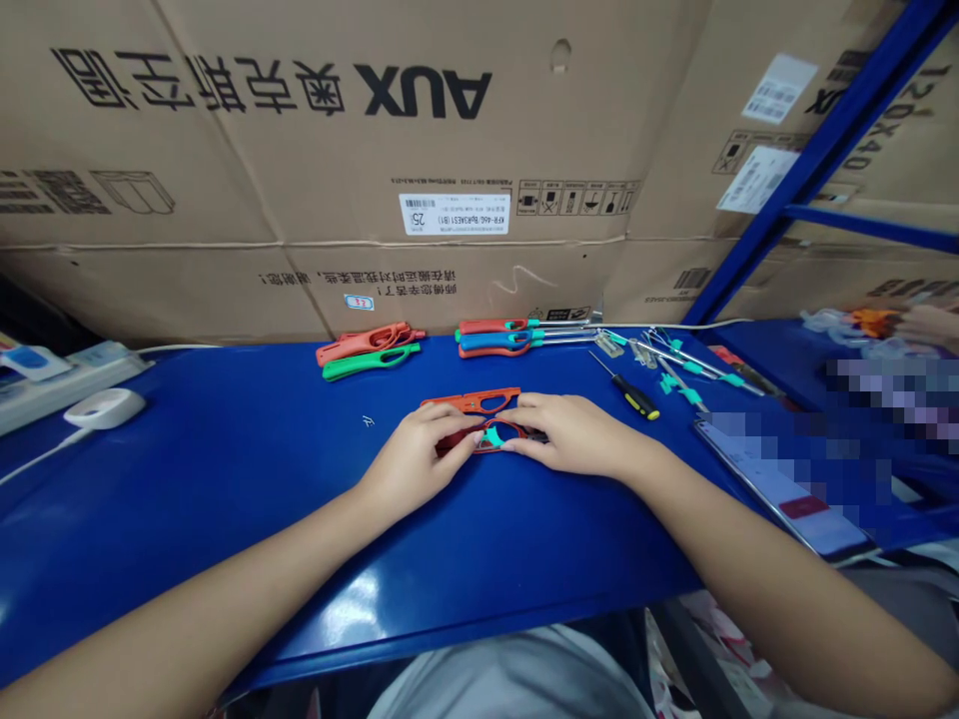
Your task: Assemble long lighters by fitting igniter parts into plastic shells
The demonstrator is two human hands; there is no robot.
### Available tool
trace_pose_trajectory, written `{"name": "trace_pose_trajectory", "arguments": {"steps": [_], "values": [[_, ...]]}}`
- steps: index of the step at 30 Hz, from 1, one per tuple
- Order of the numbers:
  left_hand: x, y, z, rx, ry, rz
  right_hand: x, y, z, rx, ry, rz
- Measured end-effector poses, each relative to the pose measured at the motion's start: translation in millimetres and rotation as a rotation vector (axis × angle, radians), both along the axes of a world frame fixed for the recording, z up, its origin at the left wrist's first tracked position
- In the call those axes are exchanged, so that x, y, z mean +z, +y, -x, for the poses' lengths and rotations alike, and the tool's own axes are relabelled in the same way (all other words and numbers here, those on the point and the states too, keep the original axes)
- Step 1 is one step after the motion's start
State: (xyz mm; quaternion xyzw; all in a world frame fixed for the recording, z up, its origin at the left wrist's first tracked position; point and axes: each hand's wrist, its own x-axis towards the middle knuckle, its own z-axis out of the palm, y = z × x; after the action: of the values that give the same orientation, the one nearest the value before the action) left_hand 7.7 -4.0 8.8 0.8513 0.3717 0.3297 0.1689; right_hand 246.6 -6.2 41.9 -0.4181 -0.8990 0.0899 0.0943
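Observation:
A red lighter body (459, 437) of the long-nosed kind lies on the blue table, with a teal trigger (493, 436) in its loop. My left hand (420, 454) closes on its left end, thumb near the trigger. From the other side, my right hand (580, 434) pinches the loop end, thumb and fingers on either edge. Part of the body is hidden under my fingers. Just beyond both hands rests an orange casing half (479, 401), apparently unheld.
Casings, including a green one (371, 361), lie at the back left. Assembled lighters (494, 345) sit at the back centre. Metal rods with teal parts (700, 364), a screwdriver (635, 396) and a phone (786, 489) are at right. Small metal bits (368, 421) lie left. Cardboard (300, 200) stands behind.

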Motion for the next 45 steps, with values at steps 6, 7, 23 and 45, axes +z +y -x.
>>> {"name": "trace_pose_trajectory", "arguments": {"steps": [6,7,23,45], "values": [[-0.1,-2,-1,-0.019,0.056,0.022,0.6,2,-4,0.002,0.103,-0.044],[0.3,-2,-1,-0.024,0.056,0.023,0.5,1,-2,0.024,0.124,-0.051],[27.8,12,21,0.001,0.282,-0.177,6.9,26,-33,-0.34,-0.02,-0.251],[38.3,-8,15,-0.137,0.542,-0.162,-21.0,74,-118,-1.059,-0.065,-0.139]]}}
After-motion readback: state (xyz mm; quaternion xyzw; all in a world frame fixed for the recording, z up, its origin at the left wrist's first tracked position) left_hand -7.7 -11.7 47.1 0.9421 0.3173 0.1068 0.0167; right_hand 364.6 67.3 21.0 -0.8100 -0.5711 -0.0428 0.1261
